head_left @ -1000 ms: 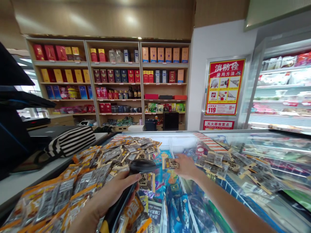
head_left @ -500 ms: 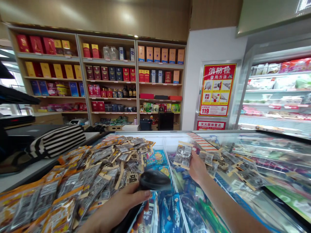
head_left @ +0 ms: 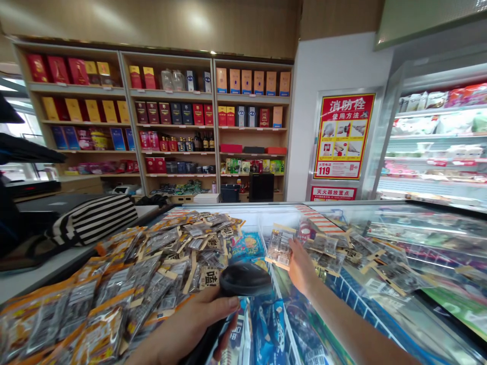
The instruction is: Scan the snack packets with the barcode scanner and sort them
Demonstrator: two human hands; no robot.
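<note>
In the head view, the person's left hand (head_left: 196, 317) is curled around the handle of a black handheld scanner (head_left: 245, 280), the thumb just below the scanner's blurred head. The right hand (head_left: 302, 267) is nearly closed, pinching a small see-through packet (head_left: 279, 247) by its right edge; that packet is held up beyond the scanner, apart from it, above the glass-topped chest (head_left: 243, 205). A broad heap of packets (head_left: 152, 274) spreads to the left, some edged in orange. Loose packets (head_left: 397, 271) lie right of the right hand. A black-and-white striped bag (head_left: 101, 218) rests on the bench (head_left: 19, 284) at far left
</note>
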